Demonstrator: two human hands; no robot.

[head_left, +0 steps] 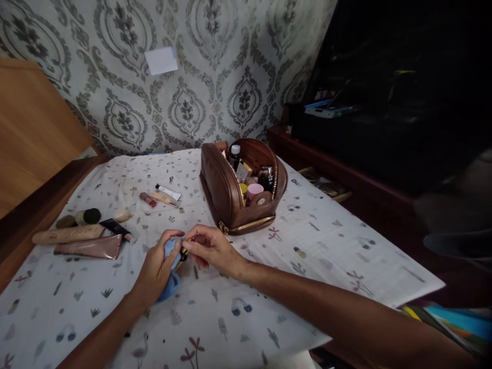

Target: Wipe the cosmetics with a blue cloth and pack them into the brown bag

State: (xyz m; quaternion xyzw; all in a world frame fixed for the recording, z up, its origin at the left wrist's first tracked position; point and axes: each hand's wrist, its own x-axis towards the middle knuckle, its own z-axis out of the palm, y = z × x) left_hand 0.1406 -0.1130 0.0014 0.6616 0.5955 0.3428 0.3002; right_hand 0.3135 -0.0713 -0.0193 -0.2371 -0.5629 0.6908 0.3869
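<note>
My left hand [154, 269] is closed around a blue cloth [169, 290], whose lower end hangs below the palm. Between both hands sits a small black item with a gold band [184, 252], perhaps a little bottle or tube; the fingers cover much of it. The fingertips of my right hand [215, 251] pinch its gold end, while the cloth touches its other side. Just beyond stands a brown cosmetic bag [217, 179], unzipped, with a white-capped dark bottle [234, 156], a pink-lidded jar [254, 191] and other cosmetics inside.
On the left of the patterned tablecloth [215, 328] lie a beige tube [71, 234], a rose-coloured tube [90, 247], a black tube [114, 228] and several round sponges. Slim cosmetics, including a white tube [169, 191], lie farther back. A dark screen [384, 92] stands at right.
</note>
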